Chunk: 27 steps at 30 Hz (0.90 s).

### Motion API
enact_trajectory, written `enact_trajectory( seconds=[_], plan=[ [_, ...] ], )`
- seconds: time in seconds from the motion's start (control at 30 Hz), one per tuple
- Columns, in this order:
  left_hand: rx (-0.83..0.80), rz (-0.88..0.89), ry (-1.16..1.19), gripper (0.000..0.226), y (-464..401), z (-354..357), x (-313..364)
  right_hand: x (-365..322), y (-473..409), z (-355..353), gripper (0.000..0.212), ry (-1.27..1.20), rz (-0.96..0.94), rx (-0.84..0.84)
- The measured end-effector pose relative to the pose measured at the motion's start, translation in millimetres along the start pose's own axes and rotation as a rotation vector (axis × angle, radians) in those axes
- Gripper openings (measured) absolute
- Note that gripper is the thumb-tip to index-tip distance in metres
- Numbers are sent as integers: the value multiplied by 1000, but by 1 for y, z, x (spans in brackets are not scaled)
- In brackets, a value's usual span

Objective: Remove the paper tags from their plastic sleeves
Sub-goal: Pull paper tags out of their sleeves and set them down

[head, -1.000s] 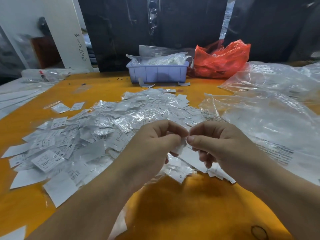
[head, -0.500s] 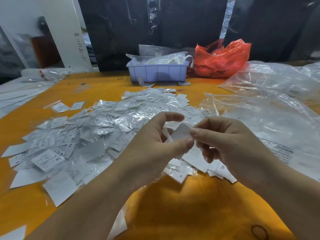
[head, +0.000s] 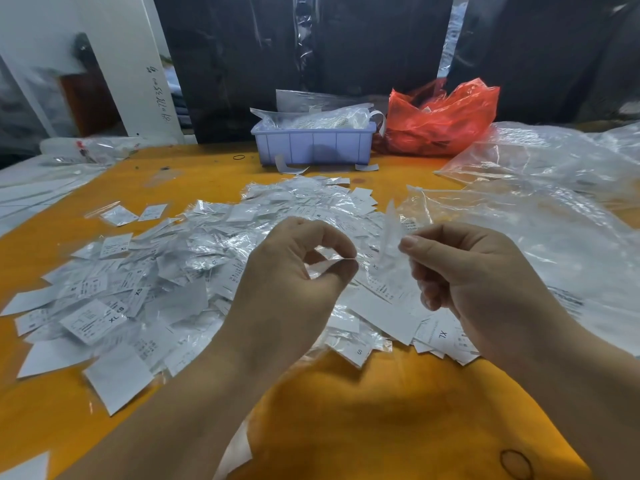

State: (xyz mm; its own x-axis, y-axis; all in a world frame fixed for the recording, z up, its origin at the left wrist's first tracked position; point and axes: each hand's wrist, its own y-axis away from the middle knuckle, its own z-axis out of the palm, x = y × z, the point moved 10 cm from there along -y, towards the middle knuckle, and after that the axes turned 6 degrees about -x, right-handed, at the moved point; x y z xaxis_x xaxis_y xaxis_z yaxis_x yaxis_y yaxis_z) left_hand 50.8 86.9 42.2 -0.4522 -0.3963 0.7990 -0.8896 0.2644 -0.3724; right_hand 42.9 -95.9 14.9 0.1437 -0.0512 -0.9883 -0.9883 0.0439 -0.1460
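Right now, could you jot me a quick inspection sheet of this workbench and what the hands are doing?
Surface: orange table, worn, with a ring mark near the front edge.
Job's things: heap of tags in sleeves mixed with bare paper tags; some read XL, XS, S.
Clutter: lilac bin stuffed with plastic, red bag, big clear bags on the right.
Hands: left hand pinches a paper tag between thumb and fingers; right hand holds an empty clear sleeve.
Cables: nothing seen.
Surroundings: white board with handwriting at left, dark plastic-covered backdrop.
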Motion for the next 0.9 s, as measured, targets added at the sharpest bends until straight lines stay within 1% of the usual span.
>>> enact_trajectory(
  seconds=[0.1, 0.2, 0.3, 0.37, 0.4, 0.5, 0.6, 0.67, 0.77, 0.83, 0.9],
  plan=[
    [32, 25, 16, 20, 0, -3, 2, 1, 0, -3, 4, 34, -2, 32],
    [53, 42, 44, 19, 0, -5, 3, 0, 1, -8, 21, 88, -27, 71],
    [69, 69, 71, 20, 1, -7, 7, -5, 2, -8, 17, 101, -55, 75],
    [63, 85, 84, 19, 1, -6, 10, -8, 3, 0, 8, 98, -73, 12],
    [56, 91, 86, 19, 2, -5, 11, -9, 4, 7, 7, 85, -81, -37],
    [31, 98, 47, 20, 2, 0, 12, -10, 7, 25, 15, 28, -77, -172],
    [2, 102, 36, 21, 1, 3, 12, -9, 8, 35, 11, -40, -43, -263],
    [-20, 101, 63, 19, 1, 5, 12, -7, 8, 37, 24, -61, -22, -290],
    [-55, 88, 68, 16, 1, 9, 10, -6, 7, 39, 33, -73, -1, -314],
    [-70, 87, 74, 18, 2, 11, 10, -5, 7, 40, 31, -96, 4, -324],
    [-69, 61, 78, 28, 1, 10, 6, -6, 7, 39, 20, -120, 2, -329]
  ],
)
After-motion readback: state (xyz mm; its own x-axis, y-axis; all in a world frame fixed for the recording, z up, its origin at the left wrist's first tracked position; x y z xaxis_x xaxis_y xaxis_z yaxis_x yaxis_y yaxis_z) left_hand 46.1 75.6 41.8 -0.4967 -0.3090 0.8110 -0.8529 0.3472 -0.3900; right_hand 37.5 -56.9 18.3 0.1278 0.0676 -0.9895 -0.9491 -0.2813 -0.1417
